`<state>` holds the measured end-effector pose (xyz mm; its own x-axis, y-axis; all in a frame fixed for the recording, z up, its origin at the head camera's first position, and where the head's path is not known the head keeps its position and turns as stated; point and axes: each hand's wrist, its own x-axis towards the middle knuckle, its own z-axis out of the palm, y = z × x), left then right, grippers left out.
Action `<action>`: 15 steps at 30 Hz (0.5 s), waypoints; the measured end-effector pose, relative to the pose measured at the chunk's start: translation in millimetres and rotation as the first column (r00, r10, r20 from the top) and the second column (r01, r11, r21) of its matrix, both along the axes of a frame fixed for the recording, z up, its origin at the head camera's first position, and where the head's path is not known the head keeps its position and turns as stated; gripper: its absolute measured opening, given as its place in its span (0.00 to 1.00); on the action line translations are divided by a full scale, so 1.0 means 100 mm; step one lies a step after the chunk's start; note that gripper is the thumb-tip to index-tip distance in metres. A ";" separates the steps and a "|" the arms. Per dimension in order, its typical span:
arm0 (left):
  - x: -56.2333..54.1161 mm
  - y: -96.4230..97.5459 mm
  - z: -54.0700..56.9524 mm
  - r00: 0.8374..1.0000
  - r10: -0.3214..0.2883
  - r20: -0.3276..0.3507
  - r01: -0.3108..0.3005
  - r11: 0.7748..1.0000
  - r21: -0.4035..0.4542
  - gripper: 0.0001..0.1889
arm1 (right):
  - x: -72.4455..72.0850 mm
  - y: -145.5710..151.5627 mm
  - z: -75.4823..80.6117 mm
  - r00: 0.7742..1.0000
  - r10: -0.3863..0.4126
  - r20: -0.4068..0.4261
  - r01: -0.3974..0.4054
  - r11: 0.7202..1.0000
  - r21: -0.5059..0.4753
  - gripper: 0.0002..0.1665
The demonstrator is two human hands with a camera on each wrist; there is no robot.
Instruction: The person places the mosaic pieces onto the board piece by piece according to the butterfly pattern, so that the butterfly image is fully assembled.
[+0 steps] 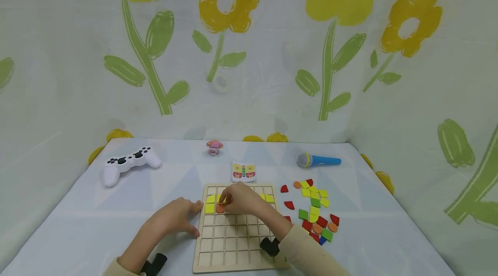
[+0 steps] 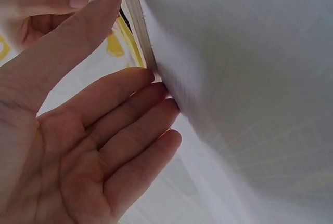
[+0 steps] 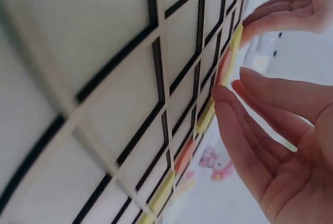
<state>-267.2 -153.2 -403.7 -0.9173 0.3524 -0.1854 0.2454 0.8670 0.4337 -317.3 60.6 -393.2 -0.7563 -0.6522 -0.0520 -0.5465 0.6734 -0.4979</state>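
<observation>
White tabletop (image 1: 78, 224) holds the wooden board (image 1: 229, 245); my left hand (image 1: 177, 215), thumb spread from fingers, touches its left edge. My right hand (image 1: 243, 198) bends over its far yellow tiles (image 1: 209, 208), whether pinching one I can't tell; beyond it, a butterfly card (image 1: 244, 172).

The right sleeve (image 1: 313, 252) is running out of the head view and hiding some of the board (image 1: 241, 243).
</observation>
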 end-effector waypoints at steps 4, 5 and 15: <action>0.02 0.01 -0.01 1.000 -0.001 0.008 0.001 1.000 0.000 0.41 | 0.06 0.25 0.03 1.000 0.008 -0.020 -0.009 0.999 -0.044 0.07; 0.02 0.01 -0.01 1.000 -0.004 0.011 0.004 1.000 0.000 0.41 | 0.08 0.35 0.04 1.000 0.007 -0.029 -0.008 0.998 -0.056 0.08; 0.01 0.00 0.00 1.000 -0.026 -0.014 0.025 0.999 -0.030 0.41 | 0.03 1.36 0.05 0.981 -0.148 -0.122 0.146 0.989 -0.020 0.10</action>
